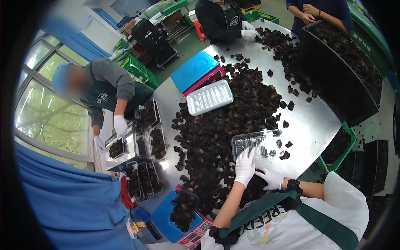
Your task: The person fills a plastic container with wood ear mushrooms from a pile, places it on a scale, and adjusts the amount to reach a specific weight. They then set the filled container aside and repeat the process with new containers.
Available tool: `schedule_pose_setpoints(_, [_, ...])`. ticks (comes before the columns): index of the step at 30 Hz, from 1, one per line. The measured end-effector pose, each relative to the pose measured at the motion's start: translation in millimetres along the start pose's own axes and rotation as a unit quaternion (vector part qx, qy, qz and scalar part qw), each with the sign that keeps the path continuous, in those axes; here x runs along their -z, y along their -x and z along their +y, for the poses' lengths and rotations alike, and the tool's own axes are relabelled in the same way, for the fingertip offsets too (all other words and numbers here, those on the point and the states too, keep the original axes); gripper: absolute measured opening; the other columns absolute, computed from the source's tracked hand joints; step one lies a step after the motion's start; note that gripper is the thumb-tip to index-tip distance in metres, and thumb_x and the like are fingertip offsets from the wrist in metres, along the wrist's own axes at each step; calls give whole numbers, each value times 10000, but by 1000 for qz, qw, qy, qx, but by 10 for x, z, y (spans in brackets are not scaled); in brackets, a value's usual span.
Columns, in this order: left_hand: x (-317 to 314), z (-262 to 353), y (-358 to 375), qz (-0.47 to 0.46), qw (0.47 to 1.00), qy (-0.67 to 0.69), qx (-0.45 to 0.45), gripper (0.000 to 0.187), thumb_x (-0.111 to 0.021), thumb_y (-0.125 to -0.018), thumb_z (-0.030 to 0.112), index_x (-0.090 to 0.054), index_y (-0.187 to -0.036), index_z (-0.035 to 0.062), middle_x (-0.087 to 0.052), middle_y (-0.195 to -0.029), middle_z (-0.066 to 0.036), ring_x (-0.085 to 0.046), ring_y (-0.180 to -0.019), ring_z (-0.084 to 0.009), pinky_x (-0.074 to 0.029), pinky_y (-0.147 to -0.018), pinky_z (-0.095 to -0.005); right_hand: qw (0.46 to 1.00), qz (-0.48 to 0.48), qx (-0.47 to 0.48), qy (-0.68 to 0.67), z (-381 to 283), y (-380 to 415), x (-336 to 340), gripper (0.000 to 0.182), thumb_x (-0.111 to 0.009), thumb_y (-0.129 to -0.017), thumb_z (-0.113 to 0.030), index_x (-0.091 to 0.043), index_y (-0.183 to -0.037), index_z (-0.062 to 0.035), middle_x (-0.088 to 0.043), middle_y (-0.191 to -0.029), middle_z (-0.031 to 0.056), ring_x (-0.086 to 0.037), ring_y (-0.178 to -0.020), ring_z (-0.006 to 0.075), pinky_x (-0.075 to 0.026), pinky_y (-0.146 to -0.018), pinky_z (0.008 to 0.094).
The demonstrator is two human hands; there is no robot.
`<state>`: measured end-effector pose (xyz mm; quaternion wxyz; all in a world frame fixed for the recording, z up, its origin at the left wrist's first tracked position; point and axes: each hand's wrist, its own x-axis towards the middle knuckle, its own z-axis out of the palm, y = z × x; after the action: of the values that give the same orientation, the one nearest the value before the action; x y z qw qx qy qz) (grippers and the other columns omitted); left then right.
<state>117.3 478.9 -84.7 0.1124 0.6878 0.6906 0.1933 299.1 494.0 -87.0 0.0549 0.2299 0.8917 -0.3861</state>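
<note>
My gloved left hand (pixel 245 167) has its fingers over the near edge of a clear plastic tray (pixel 260 141), gripping it. The tray lies on the metal table, at the right edge of a large heap of dark brown, curled, mushroom-like pieces (pixel 233 112). Just to the right and nearer my body, my gloved right hand (pixel 273 180) reaches into the dark pieces with its fingers apart. Its fingertips are partly hidden among them. A second clear tray (pixel 209 98), bottom up, rests farther off against a blue-and-pink scale (pixel 196 71).
Nearer left, another scale (pixel 193 237) carries a filled tray (pixel 183 210). Several filled trays (pixel 143 179) stand at the left, where a co-worker (pixel 114 85) handles one. A black crate (pixel 337 71) of dark pieces tilts at the far right. Two more people stand behind the table (pixel 312 125).
</note>
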Motion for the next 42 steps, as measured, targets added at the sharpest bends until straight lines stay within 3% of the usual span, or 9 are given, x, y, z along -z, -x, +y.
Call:
schedule_pose_setpoints(7, [451,-4,1067,72,988,1,138,760,-725,-679,300,-408,-1327,62,-426,-1273,-206,-404,-1161,-376,-331,-969,-462,992,57,-106,26,-188,133,-22,1189,-829,-530,-167,-75,-1450,-162,-143,-1458,229,-532,-1059,397,-507,-804,416])
schedule_pose_setpoints(9, [402,24,1425,-42,968,-61,241,1081,-782,-575,452,-217,-1433,115,-252,-1392,-227,-269,-1252,-417,-276,-996,-509,988,27,-137,70,-256,143,-4,1229,-845,-504,-181,-61,-1450,-168,-87,-1473,231,-559,-1031,379,-524,-766,406])
schedule_pose_setpoints(12, [268,135,1620,-195,927,-74,311,1221,-807,-515,486,-87,-1460,200,-186,-1410,-227,-217,-1272,-448,-256,-1016,-510,988,17,-130,77,-271,45,-141,1237,-851,-490,-170,-72,-1450,-174,-103,-1464,237,-560,-1016,380,-522,-773,400])
schedule_pose_setpoints(15, [129,168,1448,-146,931,-23,334,1177,-828,-505,351,-139,-1449,212,-302,-1284,-200,-349,-1142,-421,-344,-955,-476,993,43,-97,46,-307,-123,-277,1146,-823,-512,-135,-145,-1435,-177,-161,-1434,241,-443,-1137,437,-477,-875,432])
schedule_pose_setpoints(19, [-136,-96,1343,-38,949,145,279,924,-725,-594,54,-288,-1405,133,-436,-1082,-169,-445,-1022,-362,-383,-916,-425,978,115,-68,-163,-338,-431,-561,908,-733,-548,-80,-299,-1343,-140,-209,-1339,318,-344,-1173,537,-397,-980,473])
schedule_pose_setpoints(23, [-94,-69,1221,61,821,494,279,806,-594,-630,-119,-325,-1370,56,-473,-1232,-137,-477,-1160,-250,-382,-999,-343,956,129,-23,-263,-327,-584,-541,741,-716,-543,-73,-417,-1221,-76,-315,-1262,225,-328,-1217,402,-326,-1032,397])
schedule_pose_setpoints(33, [472,134,288,8,885,438,156,757,-524,-659,-148,-328,-1365,44,-473,-1261,-105,-462,-1199,-208,-405,-975,-307,895,217,-36,-387,-157,-362,398,758,-757,-631,-119,-403,-1296,-33,-446,-1263,141,-436,-1190,244,-334,-1026,337])
schedule_pose_setpoints(39, [463,-2,-112,38,949,283,133,768,-624,-649,-30,-373,-1365,83,-488,-1159,-154,-501,-1079,-284,-419,-919,-332,940,282,-126,-143,253,-471,626,653,-654,-731,-193,-407,-1324,-75,-335,-1383,193,-320,-1293,348,-312,-1055,369])
schedule_pose_setpoints(42, [675,4,171,92,967,204,122,689,-637,-671,-11,-427,-1324,59,-458,-1260,-165,-468,-1149,-299,-361,-999,-346,942,319,-83,-68,127,-235,633,538,-626,-771,-88,-471,-1283,-148,-442,-1305,171,-431,-1212,308,-382,-990,367])
